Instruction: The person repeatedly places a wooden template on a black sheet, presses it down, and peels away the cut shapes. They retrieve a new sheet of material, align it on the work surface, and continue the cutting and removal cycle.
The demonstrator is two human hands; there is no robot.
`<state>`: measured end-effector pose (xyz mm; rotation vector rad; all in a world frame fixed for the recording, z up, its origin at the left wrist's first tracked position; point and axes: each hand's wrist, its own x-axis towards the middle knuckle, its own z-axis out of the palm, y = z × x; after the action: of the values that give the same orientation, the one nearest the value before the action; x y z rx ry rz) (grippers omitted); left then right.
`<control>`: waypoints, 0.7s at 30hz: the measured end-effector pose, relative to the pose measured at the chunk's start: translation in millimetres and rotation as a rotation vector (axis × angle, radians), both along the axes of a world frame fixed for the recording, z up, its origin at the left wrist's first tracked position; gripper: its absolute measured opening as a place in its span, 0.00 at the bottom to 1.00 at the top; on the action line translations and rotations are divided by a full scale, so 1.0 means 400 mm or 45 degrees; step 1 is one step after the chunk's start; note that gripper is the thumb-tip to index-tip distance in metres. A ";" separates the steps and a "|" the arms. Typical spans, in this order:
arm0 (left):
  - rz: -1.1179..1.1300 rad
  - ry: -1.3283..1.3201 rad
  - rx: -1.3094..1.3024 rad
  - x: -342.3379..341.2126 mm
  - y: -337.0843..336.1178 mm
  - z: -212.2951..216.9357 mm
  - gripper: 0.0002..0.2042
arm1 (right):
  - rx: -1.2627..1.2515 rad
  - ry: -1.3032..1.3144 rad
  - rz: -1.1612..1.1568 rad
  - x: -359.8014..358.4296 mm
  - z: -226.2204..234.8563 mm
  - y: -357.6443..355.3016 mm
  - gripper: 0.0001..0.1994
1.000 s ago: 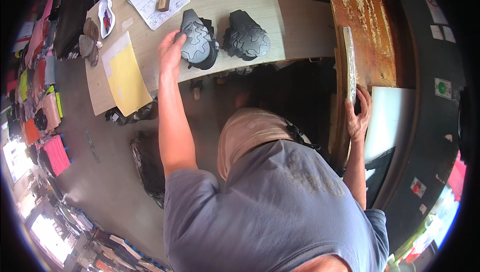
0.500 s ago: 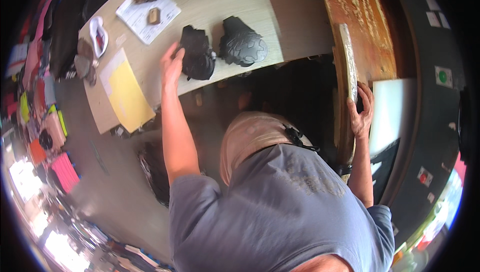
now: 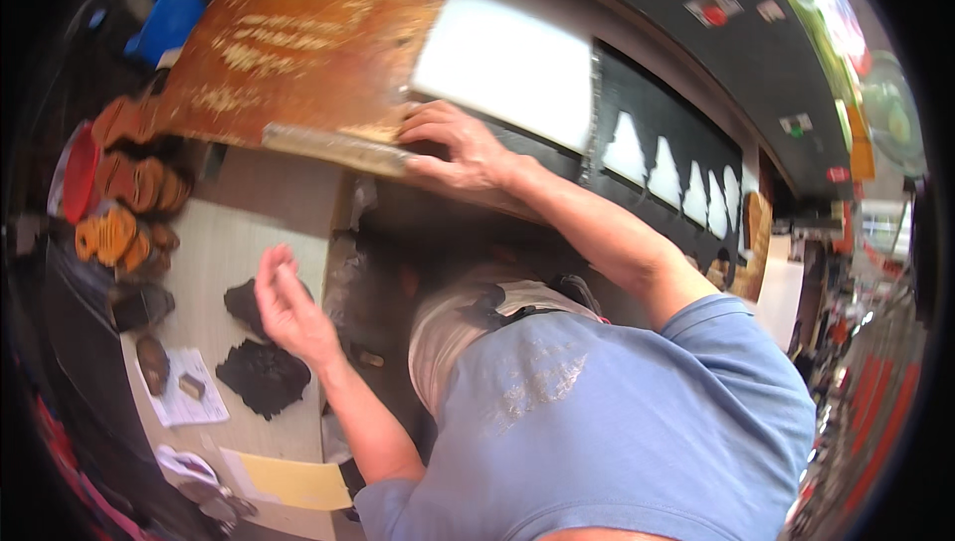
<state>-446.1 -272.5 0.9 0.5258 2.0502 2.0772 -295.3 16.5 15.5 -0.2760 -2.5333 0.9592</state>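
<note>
Two dark rubbery pieces on a pale counter, one under the left hand.

The nearer dark piece (image 3: 244, 299) lies partly beneath the left hand (image 3: 286, 304), whose fingers are loosely together and slightly curled above it, gripping nothing; the second dark piece (image 3: 264, 377) sits just beside it. The right hand (image 3: 453, 146) presses flat, fingers spread, on the edge of a rusty brown board (image 3: 298, 54). A paper sheet (image 3: 184, 400), a yellow envelope (image 3: 293, 481) and orange-brown items (image 3: 129, 193) lie around on the pale counter (image 3: 249, 233).

A pale bench (image 3: 254, 228) carries two dark rough-textured pieces (image 3: 264, 377) side by side, a white printed sheet (image 3: 184, 404) bearing a small brown block — and a yellow sheet (image 3: 293, 481) near its edge.
</note>
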 end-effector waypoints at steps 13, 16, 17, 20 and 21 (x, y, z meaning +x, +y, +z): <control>-1.071 0.493 -0.292 0.554 0.629 0.101 0.21 | 0.522 0.133 -1.363 1.035 0.084 0.239 0.16; -1.008 0.842 -0.345 0.631 0.749 0.079 0.21 | 0.756 -0.421 -1.827 1.431 0.064 0.281 0.30; -0.984 0.900 -0.361 0.652 0.786 0.071 0.21 | 0.741 -0.678 -2.016 1.535 0.046 0.284 0.35; -0.918 0.950 -0.394 0.700 0.848 0.051 0.22 | 0.284 -0.823 -2.106 1.757 -0.017 0.267 0.44; -0.888 0.955 -0.404 0.712 0.860 0.046 0.22 | 0.323 -0.733 -2.006 1.803 -0.034 0.265 0.44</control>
<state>-161.1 71.5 19.4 1.8362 1.9951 1.2003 425.8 122.5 1.9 -2.1863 -1.7864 -0.1264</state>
